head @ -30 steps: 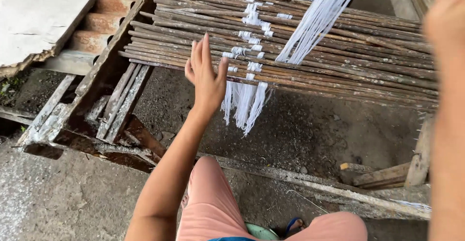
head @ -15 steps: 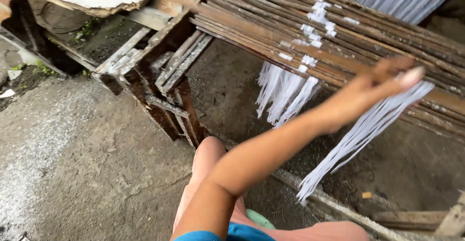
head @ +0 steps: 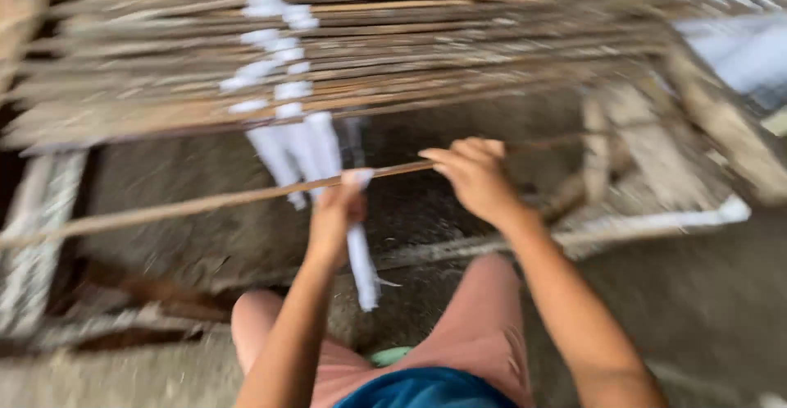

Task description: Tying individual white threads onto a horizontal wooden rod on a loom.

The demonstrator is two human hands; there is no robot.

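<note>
Both hands on one thin brown stick [head: 205, 204], white strips [head: 361, 252] looped over it.

Stick: long, slim, bare wood, motion-blurred; long axis runs roughly 8 o'clock to 2 o'clock, low end at frame left, high end toward the right. It sits just below the rack of stacked sticks [head: 369, 55], apart from it. Left hand [head: 334, 218] is clenched around the stick and the white strips, which hang down toward 6 o'clock. Right hand [head: 475, 180] has fingers curled over the stick at about 3 o'clock of the left, grasping it. More white strips [head: 275, 55] drape over the rack.
</note>
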